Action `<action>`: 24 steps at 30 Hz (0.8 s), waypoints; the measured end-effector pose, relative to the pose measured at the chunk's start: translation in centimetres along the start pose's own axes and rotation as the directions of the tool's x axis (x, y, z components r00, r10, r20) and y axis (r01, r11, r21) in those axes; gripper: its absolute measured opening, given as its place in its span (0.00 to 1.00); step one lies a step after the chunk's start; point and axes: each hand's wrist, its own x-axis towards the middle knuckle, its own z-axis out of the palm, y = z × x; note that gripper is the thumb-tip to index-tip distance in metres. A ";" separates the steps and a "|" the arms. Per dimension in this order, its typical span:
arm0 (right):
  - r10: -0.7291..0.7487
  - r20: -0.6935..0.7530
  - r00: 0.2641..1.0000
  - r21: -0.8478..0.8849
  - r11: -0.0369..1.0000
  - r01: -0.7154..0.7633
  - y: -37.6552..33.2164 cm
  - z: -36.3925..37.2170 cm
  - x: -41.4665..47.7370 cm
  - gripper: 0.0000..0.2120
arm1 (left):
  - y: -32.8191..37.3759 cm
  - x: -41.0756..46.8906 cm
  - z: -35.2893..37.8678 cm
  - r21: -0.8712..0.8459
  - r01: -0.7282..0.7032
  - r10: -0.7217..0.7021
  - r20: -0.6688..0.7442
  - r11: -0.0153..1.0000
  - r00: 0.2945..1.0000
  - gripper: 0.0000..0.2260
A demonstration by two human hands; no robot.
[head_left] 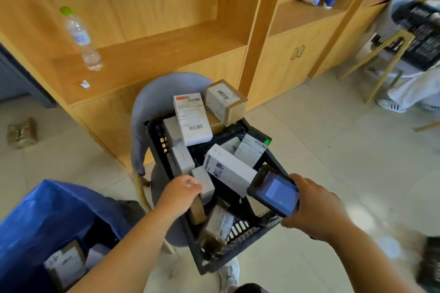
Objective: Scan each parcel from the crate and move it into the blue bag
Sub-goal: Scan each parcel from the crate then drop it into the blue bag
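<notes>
Reaching into the black crate (152,133) with the left hand (183,191) — fingers curled round a small pale parcel (207,185) at the near left side, gripping it among the pile. Holding the scanner (276,194) in the right hand (316,209), fingers wrapped round its near end, lit screen facing up, over the crate's near right corner and just beside a long white box (229,170). Propped on a grey chair (154,95) and heaped high: up top at the back, a flat labelled parcel (192,121); perched at the far rim, a brown taped box (225,102). Down at lower left, gaping open, the blue bag (59,209) with a couple of parcels (64,263) already inside — well apart from the gripped one. Up behind on the wooden shelf (154,54), a green-capped water bottle (81,38).
</notes>
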 end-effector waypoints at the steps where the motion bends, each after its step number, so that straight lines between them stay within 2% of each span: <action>1: 0.005 0.001 1.000 0.002 1.000 -0.005 0.9 -0.2 0.6 0.44 | 0.9 1.1 1.0 0.028 -0.002 0.002 0.008 1.000 1.000 0.08; 4: 0.025 0.001 1.000 0.001 1.000 -0.025 3.3 -0.8 2.3 0.43 | 3.3 4.3 3.9 0.122 -0.009 0.006 0.027 0.992 1.000 0.20; 7: 0.039 0.012 0.999 0.000 0.999 -0.039 5.2 -1.1 4.0 0.43 | 5.0 7.2 6.1 0.237 0.014 -0.008 -0.025 0.972 1.000 0.30; 12: 0.035 0.032 0.999 0.008 0.999 -0.036 7.6 -0.9 6.2 0.42 | 6.3 10.5 8.5 0.441 -0.012 0.021 -0.015 0.897 1.000 0.36; 18: 0.030 0.031 0.999 0.002 1.000 -0.030 8.9 -0.5 7.7 0.41 | 6.2 12.3 9.4 0.469 0.116 -0.102 -0.054 0.876 0.993 0.29; 21: 0.022 0.038 0.999 0.006 1.000 -0.022 9.1 -0.3 8.1 0.40 | 5.6 12.2 8.7 0.375 0.143 -0.092 -0.151 0.916 0.984 0.18; 24: 0.010 0.049 0.999 0.007 1.000 -0.010 9.0 -0.1 8.2 0.39 | 5.1 11.5 7.8 0.286 0.241 -0.182 -0.218 0.927 0.959 0.09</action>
